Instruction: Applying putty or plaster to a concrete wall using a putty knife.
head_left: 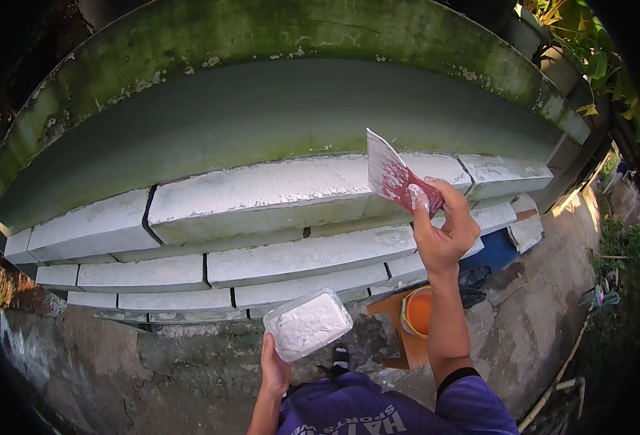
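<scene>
My right hand (447, 230) is closed round the lower end of a red putty scraper (396, 176). Its broad blade points up and left, smeared with white paste, and some white marks my thumb. Behind the scraper lies the top ledge of a wall of pale blocks (269, 190); I cannot tell whether the blade touches it. Lower down, my left hand (275, 364) grips the side of a clear plastic tray (343, 330). White putty (307, 324) with a rough, lumpy surface fills the tray.
A mossy green curved wall (254, 32) rises behind the blocks. An orange bucket (419, 310) stands by a brown board (385, 313) at my right. Plants (599, 65) hang at the upper right. A bamboo pole (563, 366) lies on the concrete ground (537, 312).
</scene>
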Demonstrator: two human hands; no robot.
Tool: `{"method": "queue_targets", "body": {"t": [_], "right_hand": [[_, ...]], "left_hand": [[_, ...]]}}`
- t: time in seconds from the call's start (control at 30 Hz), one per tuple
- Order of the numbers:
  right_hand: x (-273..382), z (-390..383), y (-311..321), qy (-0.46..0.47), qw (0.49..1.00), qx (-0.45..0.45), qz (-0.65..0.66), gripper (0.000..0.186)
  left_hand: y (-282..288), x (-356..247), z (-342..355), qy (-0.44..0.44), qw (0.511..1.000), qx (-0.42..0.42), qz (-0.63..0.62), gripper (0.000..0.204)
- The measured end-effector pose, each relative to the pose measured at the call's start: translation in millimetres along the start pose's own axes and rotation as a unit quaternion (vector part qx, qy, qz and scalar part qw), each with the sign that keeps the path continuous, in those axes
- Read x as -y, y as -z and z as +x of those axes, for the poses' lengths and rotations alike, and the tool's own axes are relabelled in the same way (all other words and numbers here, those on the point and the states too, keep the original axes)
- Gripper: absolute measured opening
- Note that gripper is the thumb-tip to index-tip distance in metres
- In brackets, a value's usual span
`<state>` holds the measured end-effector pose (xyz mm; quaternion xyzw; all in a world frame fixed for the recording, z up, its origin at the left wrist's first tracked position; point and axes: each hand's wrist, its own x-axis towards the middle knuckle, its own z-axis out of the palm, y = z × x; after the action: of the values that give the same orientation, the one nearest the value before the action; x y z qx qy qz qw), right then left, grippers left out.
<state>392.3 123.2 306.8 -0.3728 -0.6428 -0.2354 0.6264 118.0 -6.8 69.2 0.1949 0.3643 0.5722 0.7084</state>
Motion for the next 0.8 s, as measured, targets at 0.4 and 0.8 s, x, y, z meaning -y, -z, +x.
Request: {"method": "queue_targets", "body": {"t": [0.4, 0.8], "right_hand": [[-3, -1, 4, 0.040, 0.999, -0.018, -0.012, 0.031], [-9, -12, 14, 0.077, 0.996, -0.023, -0.023, 0.035]], "left_hand": [[2, 2, 0, 0.009, 1.000, 0.009, -0.014, 0.060], [3, 2, 0, 0.000, 1.000, 0.001, 0.005, 0.068]]}}
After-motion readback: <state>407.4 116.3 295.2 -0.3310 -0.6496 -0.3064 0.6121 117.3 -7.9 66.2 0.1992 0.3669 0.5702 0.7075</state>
